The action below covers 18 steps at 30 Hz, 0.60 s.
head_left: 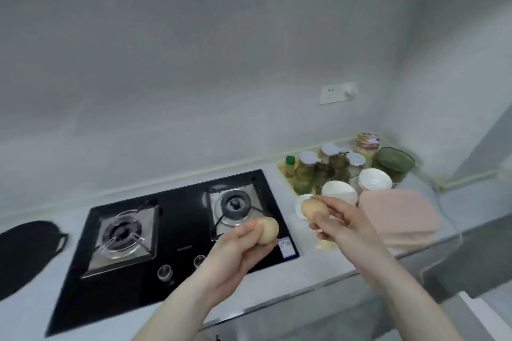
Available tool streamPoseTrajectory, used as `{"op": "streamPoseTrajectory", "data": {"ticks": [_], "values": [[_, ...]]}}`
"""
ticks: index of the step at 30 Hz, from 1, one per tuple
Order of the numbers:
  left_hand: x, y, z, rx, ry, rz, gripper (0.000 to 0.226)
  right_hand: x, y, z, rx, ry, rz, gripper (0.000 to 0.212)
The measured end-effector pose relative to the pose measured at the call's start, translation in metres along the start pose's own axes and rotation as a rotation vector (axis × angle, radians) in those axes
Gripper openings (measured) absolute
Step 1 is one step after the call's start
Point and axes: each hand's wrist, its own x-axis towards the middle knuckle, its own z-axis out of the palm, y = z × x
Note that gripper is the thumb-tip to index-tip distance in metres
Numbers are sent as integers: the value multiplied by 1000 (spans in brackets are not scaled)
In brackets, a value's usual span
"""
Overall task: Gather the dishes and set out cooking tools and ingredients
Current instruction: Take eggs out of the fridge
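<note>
Two eggs, both pale tan, matte, unbroken as far as visible. Left egg (pixel 268 230) held in the left hand (pixel 241 248) above the front right corner of the black gas hob (pixel 177 232); fingers curled round its near side, thumb along the top, far end of the egg exposed. Right egg (pixel 313 209) pinched in the right hand (pixel 342 223) above the table (pixel 318 266) just right of the hob; forefinger lies over the top, thumb presses its lower end, the side facing the hob is bare. Eggs apart, not touching. Containers: behind the right hand, white bowls (pixel 374 178), insides appear empty; one nearer bowl (pixel 338 191) tilted on its side. Further back, a cluster of glass jars (pixel 327 166) with white lids, greenish contents, not identifiable. A green glass bowl (pixel 394 160) in the corner, contents unclear. Pink folded cloth (pixel 399 216) right of the hand. Black pan lid (pixel 25 249) at far left.
</note>
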Motion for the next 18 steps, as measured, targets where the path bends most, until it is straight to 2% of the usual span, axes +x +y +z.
{"op": "streamPoseTrajectory", "data": {"ticks": [7,18], "values": [[-102,20,-106,-116,267,193,32,-14,-14,130,-57,-354,-30,28],[-261,50,-276,-120,496,345,28,-81,-19,361,-131,-633,-89,29]]}}
